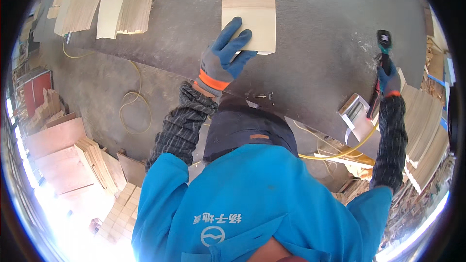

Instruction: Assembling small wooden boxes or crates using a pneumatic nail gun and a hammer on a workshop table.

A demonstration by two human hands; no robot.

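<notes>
A pale wooden board (248, 9) lies on the dark tabletop, its near end toward me. My left hand (224, 58), in a grey and blue glove with an orange cuff, rests on that end's left corner. Its fingers are spread, two of them flat on the wood and one at the near edge. At the right, my gloved right hand (388, 80) is wrapped round the handle of a black and teal nail gun (384, 40). The gun's head points away from me, and it is apart from the board. The palm side of the right hand is hidden.
Stacks of thin wooden boards (127, 8) stand at the table's far left. Beside my right forearm lie an open box of metal fastener strips (357, 110) and more stacked boards (421, 121). A yellow air hose (335, 156) curves past my waist. Timber (94, 165) fills the lower left floor.
</notes>
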